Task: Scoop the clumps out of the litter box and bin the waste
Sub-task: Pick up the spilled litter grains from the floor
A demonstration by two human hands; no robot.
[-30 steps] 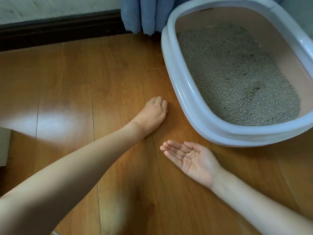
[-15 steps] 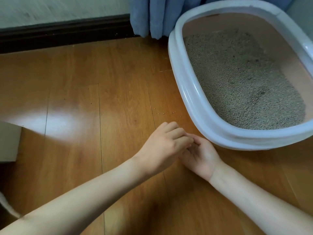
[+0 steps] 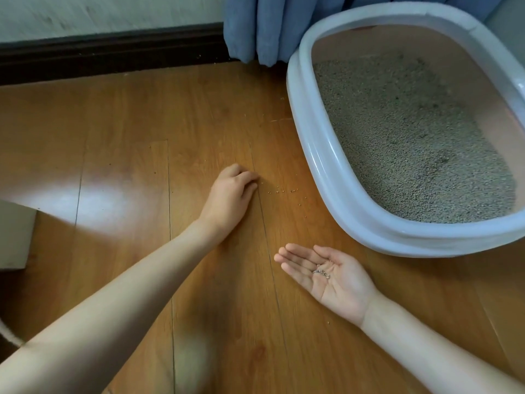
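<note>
While the litter box [image 3: 312, 155] sat on the wooden floor [image 3: 127, 132], its grey litter [image 3: 412, 143] looked dry, light and loose. The left hand [image 3: 231, 194] rested just left of the box, fingers curled down beside the stray granules [image 3: 281, 191]; whether it pinched any, I could not tell. The right hand [image 3: 329, 275] lay palm-up and spread just below the box, cradling a few grains [image 3: 322, 272]. Such tiny beads would roll; pinching singly seemed best.

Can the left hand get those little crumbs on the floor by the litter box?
Probably yes. The left hand rests on the floor with its fingertips right beside the scattered grains, and nothing lies between them. The litter box sits just beyond.
</note>
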